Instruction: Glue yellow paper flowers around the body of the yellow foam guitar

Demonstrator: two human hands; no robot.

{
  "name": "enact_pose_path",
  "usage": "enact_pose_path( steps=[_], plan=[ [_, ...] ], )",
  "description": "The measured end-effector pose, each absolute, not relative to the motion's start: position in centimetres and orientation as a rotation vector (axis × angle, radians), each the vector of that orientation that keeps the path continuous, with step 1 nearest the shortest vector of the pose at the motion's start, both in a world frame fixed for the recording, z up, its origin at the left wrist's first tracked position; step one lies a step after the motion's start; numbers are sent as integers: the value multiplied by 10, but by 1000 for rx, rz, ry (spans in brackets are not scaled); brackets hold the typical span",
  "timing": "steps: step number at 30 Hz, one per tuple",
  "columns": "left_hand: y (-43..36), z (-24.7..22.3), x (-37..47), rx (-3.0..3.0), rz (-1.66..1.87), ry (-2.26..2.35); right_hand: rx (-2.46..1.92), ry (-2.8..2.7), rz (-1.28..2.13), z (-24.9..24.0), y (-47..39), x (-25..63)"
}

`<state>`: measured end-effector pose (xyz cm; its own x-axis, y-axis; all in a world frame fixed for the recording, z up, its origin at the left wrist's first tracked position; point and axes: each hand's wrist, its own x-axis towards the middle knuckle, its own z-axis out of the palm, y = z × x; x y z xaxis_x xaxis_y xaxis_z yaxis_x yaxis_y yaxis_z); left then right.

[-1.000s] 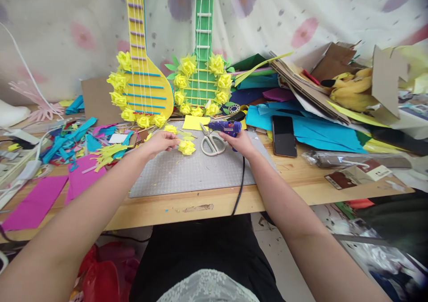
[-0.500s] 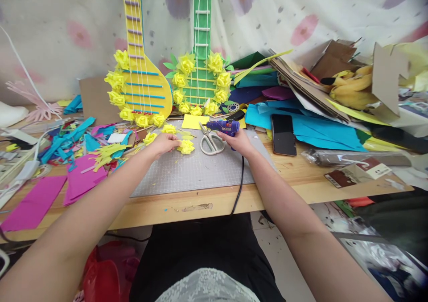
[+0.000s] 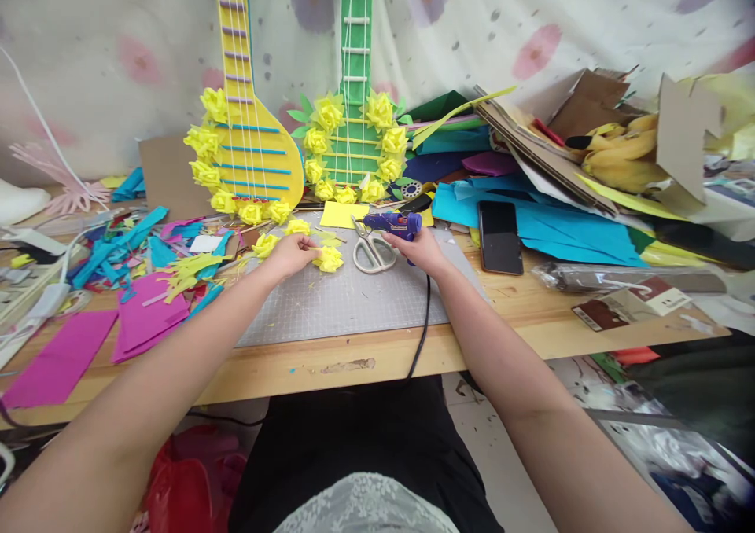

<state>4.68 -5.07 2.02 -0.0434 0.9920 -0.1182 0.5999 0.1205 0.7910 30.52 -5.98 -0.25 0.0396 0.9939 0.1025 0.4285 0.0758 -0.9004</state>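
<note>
My left hand [image 3: 295, 255] is closed in a pinch at the stem end of a yellow paper flower [image 3: 329, 259], held low over the grey cutting mat [image 3: 354, 313]. My right hand [image 3: 418, 248] is wrapped round a blue glue gun [image 3: 394, 222], whose black cord hangs over the table's front edge. Between the hands lie scissors [image 3: 374, 255] with pale handles. Two more loose yellow flowers rest near my left hand. Behind stand a yellow paper guitar [image 3: 259, 152] and a green one [image 3: 354, 140], both trimmed with yellow flowers.
Paper scraps [image 3: 147, 250] and magenta sheets [image 3: 64, 360] cover the left side. On the right lie a phone [image 3: 500, 237], blue sheets [image 3: 566, 230], stacked cardboard [image 3: 543, 152] and a small box [image 3: 634, 305]. A yellow sheet [image 3: 344, 215] lies at the mat's back edge.
My left hand has shifted very slightly, still pinching the flower. The right hand and glue gun are almost unmoved.
</note>
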Motion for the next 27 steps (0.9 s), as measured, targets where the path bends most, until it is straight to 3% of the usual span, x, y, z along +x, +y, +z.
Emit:
enact_pose_path(
  steps=[20, 27],
  plan=[
    [-38, 16, 48, 1524, 738, 1685, -1503, -1488, 883, 0, -61, 304],
    [-14, 32, 51, 2032, 691, 1802, -1510, -1485, 849, -1, -60, 304]
  ],
)
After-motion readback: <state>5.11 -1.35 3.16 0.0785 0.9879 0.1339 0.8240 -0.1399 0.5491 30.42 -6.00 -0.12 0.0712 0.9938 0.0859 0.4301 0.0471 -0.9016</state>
